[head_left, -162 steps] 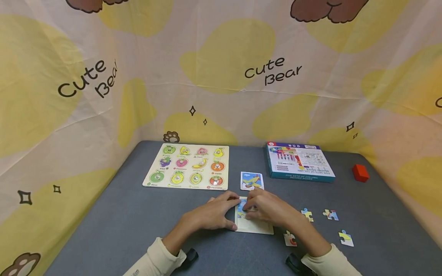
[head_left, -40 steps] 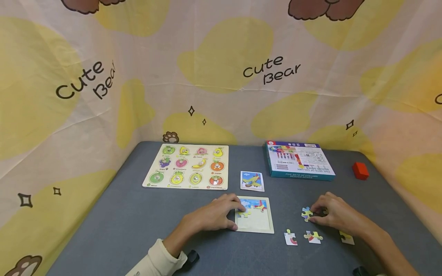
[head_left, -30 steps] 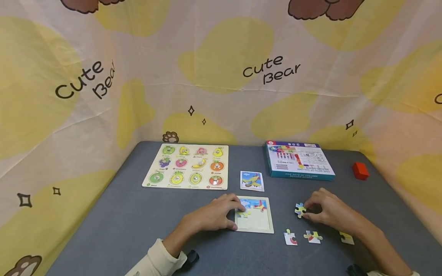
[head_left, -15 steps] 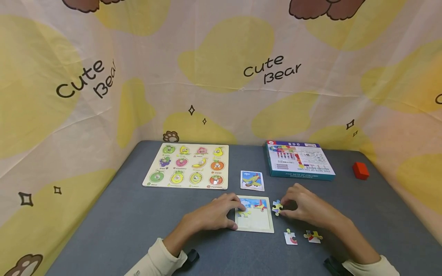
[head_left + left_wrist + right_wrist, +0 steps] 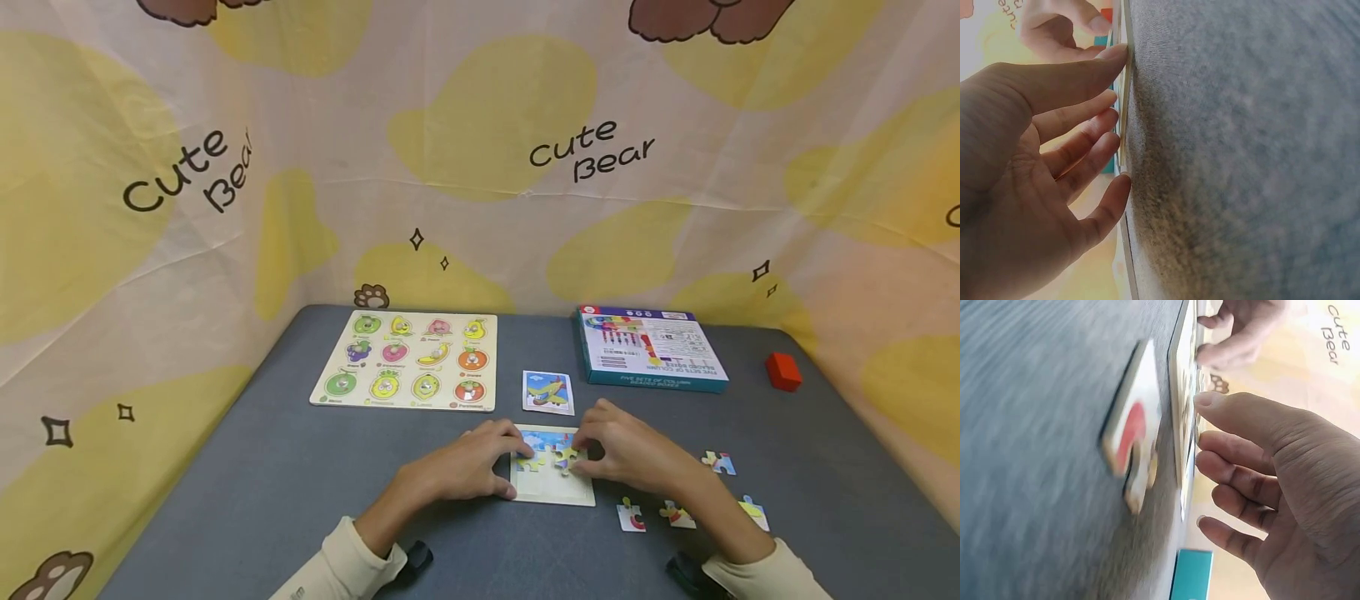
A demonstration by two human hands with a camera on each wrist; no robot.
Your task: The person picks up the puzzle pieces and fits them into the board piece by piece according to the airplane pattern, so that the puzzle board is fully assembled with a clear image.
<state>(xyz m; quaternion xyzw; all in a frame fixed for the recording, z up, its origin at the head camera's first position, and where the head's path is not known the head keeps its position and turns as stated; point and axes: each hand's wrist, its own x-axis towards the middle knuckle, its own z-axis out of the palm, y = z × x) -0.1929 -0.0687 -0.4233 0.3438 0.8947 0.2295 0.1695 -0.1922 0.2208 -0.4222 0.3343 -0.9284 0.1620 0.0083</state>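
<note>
My right hand pinches a jigsaw piece with yellow and blue on it, at the right part of a square puzzle tray. Whether the piece lies flat in the tray cannot be told. Along the tray's far side and left lie other pieces with sky and plane parts. My left hand rests at the tray's left side, thumb against the near-left corner and fingertips over the left pieces. In the left wrist view, its fingers are fairly straight and touch the tray's edge.
Several loose pieces lie right of the tray, among them one with a red curve and a blue one. Behind the tray is a plane picture card. Farther back are a fruit board, a flat box and a red block.
From the loose pieces at the right, my right hand has taken a jigsaw piece and carried it left over the tray. The left hand has stayed at the tray's left side.
</note>
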